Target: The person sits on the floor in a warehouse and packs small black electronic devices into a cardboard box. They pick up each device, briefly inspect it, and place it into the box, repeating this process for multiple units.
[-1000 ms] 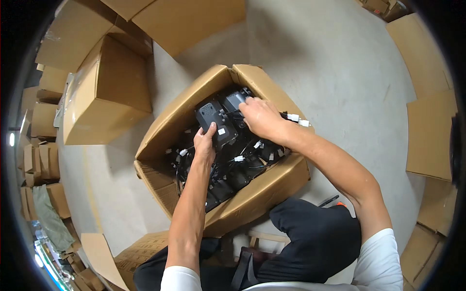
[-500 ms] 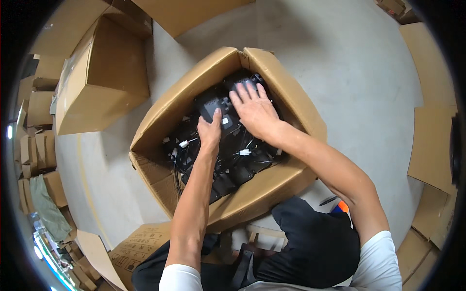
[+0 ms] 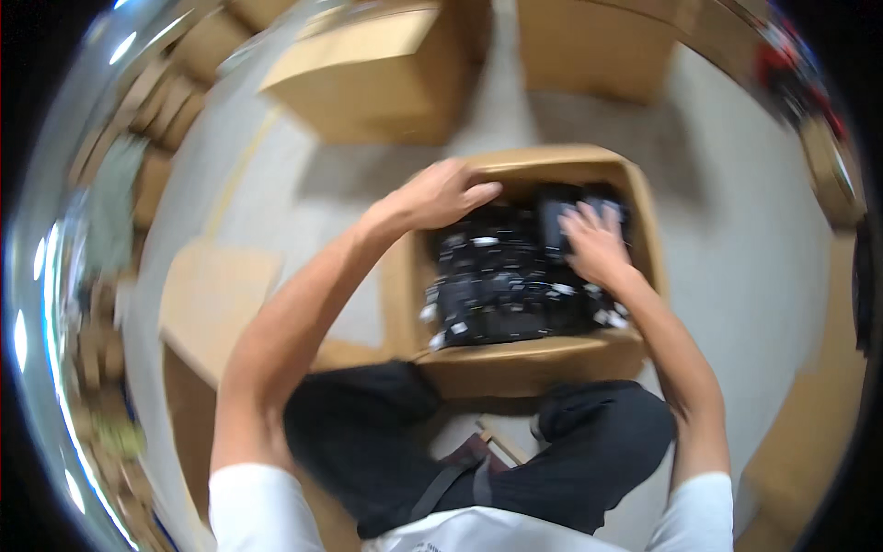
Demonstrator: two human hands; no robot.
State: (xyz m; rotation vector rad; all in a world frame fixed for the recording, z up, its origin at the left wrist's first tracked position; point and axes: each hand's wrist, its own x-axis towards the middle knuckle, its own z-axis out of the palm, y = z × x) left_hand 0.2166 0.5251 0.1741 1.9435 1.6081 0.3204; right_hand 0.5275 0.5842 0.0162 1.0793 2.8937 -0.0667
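An opened cardboard box [image 3: 538, 370] stands in front of my knees, with many flat black plastic units [image 3: 501, 299] packed inside. White connectors and thin cables show among the units. At the box's far left corner, my left hand [image 3: 443, 193] is curled on the rim, its thumb reaching inward. Inside the box, my right hand [image 3: 600, 244] lies spread over the black units at the far right, fingers apart and touching their tops. Motion blur softens the units' details.
Two more large cardboard boxes, one at the far left [image 3: 368, 92] and one straight ahead [image 3: 598, 51], stand beyond the box on the grey floor [image 3: 736, 202]. Piled cartons [image 3: 170, 101] line the left side. An open carton [image 3: 221, 285] sits beside my left leg.
The box has turned from a slanted position to nearly square with me. My left hand has moved from the black units to the far left rim. My right hand remains on the units.
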